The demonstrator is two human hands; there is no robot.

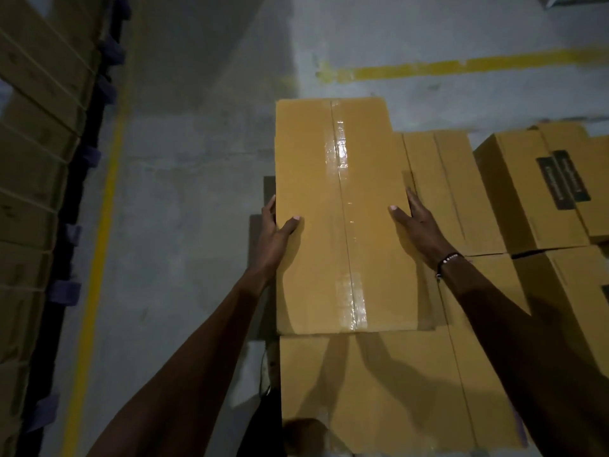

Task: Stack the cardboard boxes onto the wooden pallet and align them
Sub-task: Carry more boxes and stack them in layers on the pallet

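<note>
The left hand and right hand are clasping the long tan taped cardboard box by its sides, thumbs on top, as it is lying atop the lower tan boxes. It is overhanging their far edge, I judge — drawing it back until edges are matching looks best.

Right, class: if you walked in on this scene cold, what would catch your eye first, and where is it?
First, the big taped cardboard box in the middle, gripped on both sides by the left hand and the right hand, thumbs on its top. It sits over other boxes stacked below and to the right. Then the yellow floor line running down the left, beside a row of boxes on a dark rack.
</note>
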